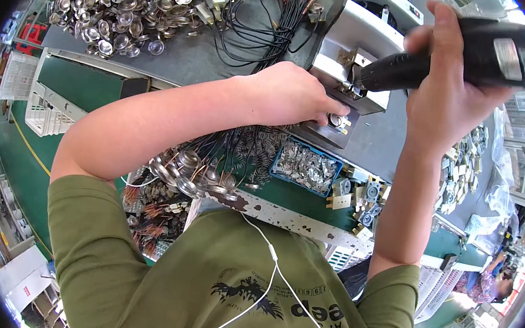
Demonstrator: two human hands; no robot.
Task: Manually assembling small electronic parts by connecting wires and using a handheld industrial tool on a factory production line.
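My right hand (444, 86) is wrapped around a black power screwdriver (404, 70), held up at the upper right. Its tapered nose points left, close to a small part on a metal fixture (337, 76); whether the tip touches cannot be made out. Reaching across from the left, my left hand (291, 94) has its fingers closed on a small switch-like part (338, 122) with a round middle and brass-coloured tabs. That part rests on a flat metal block (325, 134) in front of the fixture. The fingertips partly cover it.
Round metal cups on black leads (119, 11) are heaped at the far left, beside a bundle of black wires (278, 36). Nearer stand a blue tray (306, 167) of small metal pieces and several loose switch-like parts (366, 202). Another person (488, 280) is at the far right.
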